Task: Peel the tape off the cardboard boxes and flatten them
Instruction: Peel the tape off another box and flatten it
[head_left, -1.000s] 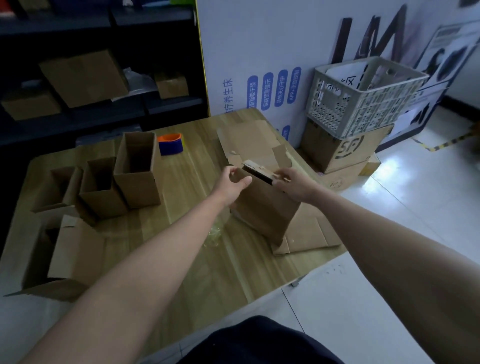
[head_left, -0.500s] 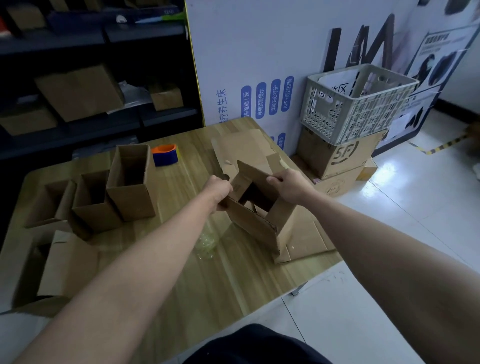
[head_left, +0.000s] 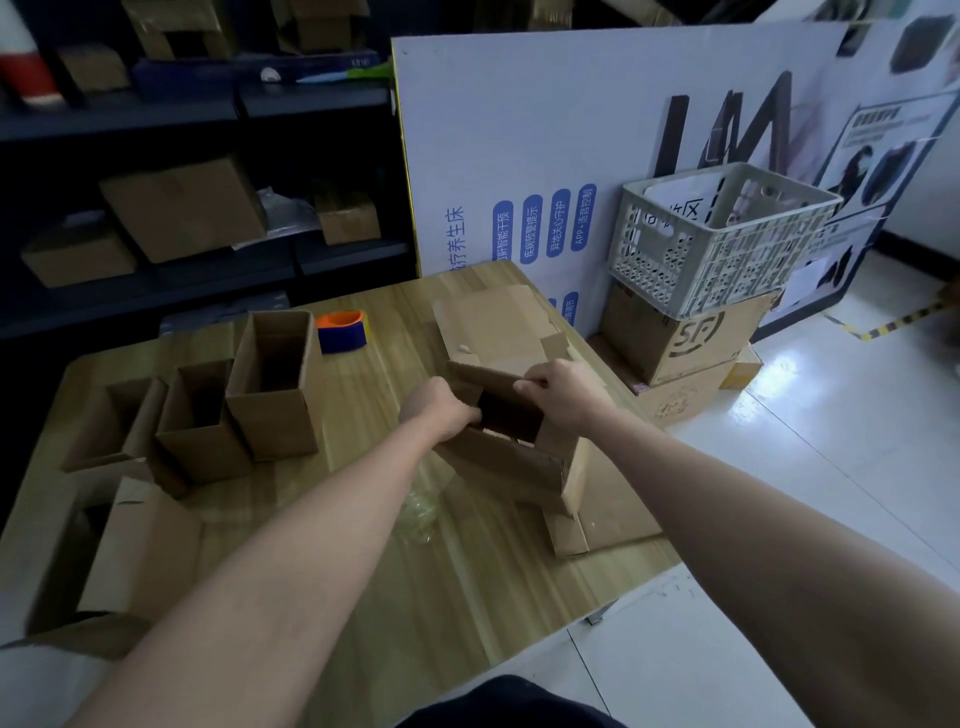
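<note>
My left hand (head_left: 439, 410) grips the left edge of the open brown cardboard box (head_left: 511, 460), fingers curled into it. My right hand (head_left: 566, 395) pinches its top flap. The box sits tilted on the wooden desk (head_left: 467, 587), partly over flattened brown cardboard sheets (head_left: 493, 322). Crumpled clear tape (head_left: 421, 512) lies just beside it. Three upright open brown boxes (head_left: 270, 389) stand well left.

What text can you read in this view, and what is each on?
"SF": floor carton under the grey crate.
"APP+语音控制": blue label on the white board.
"疗养生床": vertical, same board.
Other blue labels, poster, dark shelf box: too blurred.
</note>
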